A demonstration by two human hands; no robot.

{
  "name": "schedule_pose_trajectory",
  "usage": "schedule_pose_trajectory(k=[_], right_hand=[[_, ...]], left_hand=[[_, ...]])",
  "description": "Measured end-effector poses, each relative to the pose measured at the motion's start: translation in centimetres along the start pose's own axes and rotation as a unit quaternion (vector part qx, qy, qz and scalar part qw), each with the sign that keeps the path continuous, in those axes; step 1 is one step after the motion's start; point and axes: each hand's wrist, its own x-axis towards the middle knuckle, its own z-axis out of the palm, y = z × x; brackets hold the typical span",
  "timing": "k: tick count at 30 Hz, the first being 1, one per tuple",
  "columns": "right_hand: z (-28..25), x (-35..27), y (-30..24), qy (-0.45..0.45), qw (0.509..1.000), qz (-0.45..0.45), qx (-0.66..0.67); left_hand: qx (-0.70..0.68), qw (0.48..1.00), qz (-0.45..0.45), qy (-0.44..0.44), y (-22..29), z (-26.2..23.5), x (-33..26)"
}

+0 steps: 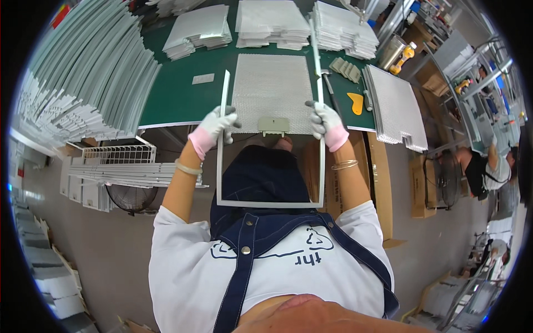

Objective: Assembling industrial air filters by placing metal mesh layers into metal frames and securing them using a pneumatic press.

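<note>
My left hand, in a white and pink glove, is closed around the left bar of a three-sided pale metal frame. My right hand, gloved alike, grips the right bar. The frame's joined end hangs over my lap, while its open end reaches above the green table. Between the two bars lies a silvery mesh panel on the tabletop. A grey-green plastic piece sits at the panel's near edge.
Right of the frame lie a hammer, a yellow scraper and several small plastic pieces. Mesh panels are stacked farther right, more stacks stand behind. Long pale strips pile up at left. A fan stands below.
</note>
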Motion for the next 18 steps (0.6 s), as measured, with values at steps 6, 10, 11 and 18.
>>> schedule_pose_trajectory(k=[6, 10, 11, 18], right_hand=[[-1.6, -3.4, 2.5, -0.03, 0.999, -0.018, -0.011], [-3.2, 0.2, 0.3, -0.021, 0.998, -0.065, 0.011], [-3.2, 1.7, -0.6, 0.008, 0.997, -0.051, 0.054], [-4.7, 5.6, 0.2, 0.027, 0.953, -0.12, 0.278]], left_hand=[[0.012, 0.999, -0.042, 0.032, -2.4, 2.1, -3.6], [0.042, 0.996, -0.064, 0.046, -2.1, 3.9, -5.9], [0.04, 0.996, -0.066, 0.054, -2.0, 4.1, -6.2], [0.037, 0.99, -0.102, 0.088, -5.2, 3.6, -8.5]])
